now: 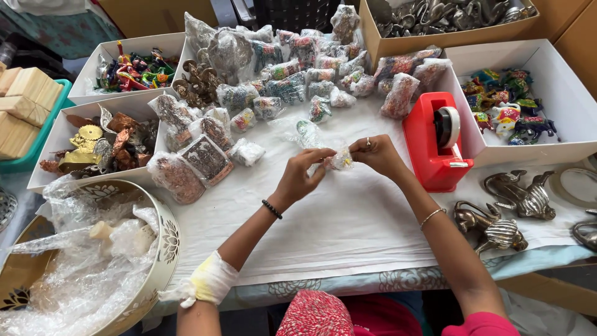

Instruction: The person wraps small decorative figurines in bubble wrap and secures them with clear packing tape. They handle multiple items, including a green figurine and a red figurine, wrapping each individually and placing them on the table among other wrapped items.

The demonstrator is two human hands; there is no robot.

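Bubble-wrapped bundle (pixel 341 159), small and colourful inside, sits pinched between both hands over the white table cover (pixel 348 224). Left hand (pixel 300 176) grips one end w/ fingertips, right hand (pixel 377 153) clamps the other, so the hands meet on the wrap, prob. to keep it tight round the piece. Red tape dispenser (pixel 435 144) stands just beside the right hand, within easy reach.

Wrapped pieces (pixel 298 74) lie heaped at the back of the table, apart from unwrapped stock. White box (pixel 559 81) at right holds painted figurines (pixel 507 109); cardboard box (pixel 448 28) behind it holds grey metal figures. Left-side white boxes: one w/ brass and copper-toned items (pixel 102 146), one w/ bright painted toys (pixel 134 70). Round bowl (pixel 165 242) at lower left is full of loose plastic wrap. Metal animal figures (pixel 507 211) lie bare near the right forearm.
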